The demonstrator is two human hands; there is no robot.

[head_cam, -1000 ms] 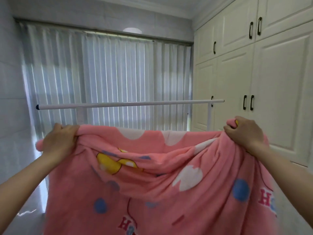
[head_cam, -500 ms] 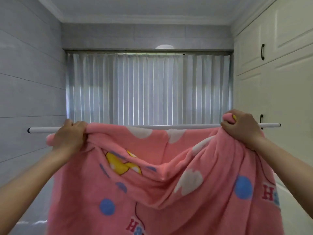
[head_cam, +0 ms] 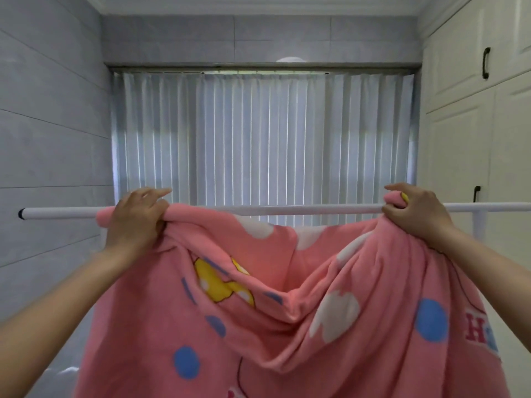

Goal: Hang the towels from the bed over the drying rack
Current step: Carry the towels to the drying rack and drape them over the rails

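Observation:
A large pink towel (head_cam: 287,311) with white, blue and yellow shapes hangs spread between my hands and sags in the middle. My left hand (head_cam: 138,219) grips its upper left corner, bunched, right at the white bar of the drying rack (head_cam: 301,209). My right hand (head_cam: 413,211) grips the upper right corner at the same bar height. The towel's top edge lies level with the bar; whether it rests on it I cannot tell. The towel hides the lower part of the rack.
White pleated curtains (head_cam: 258,139) cover the window behind the rack. A grey tiled wall (head_cam: 51,124) stands on the left. Cream wardrobe doors (head_cam: 474,124) with black handles line the right side, close to the rack's right upright (head_cam: 478,225).
Both hands have lifted the towel's top edge from below the bar up to bar height. The view has swung left to face the curtains squarely.

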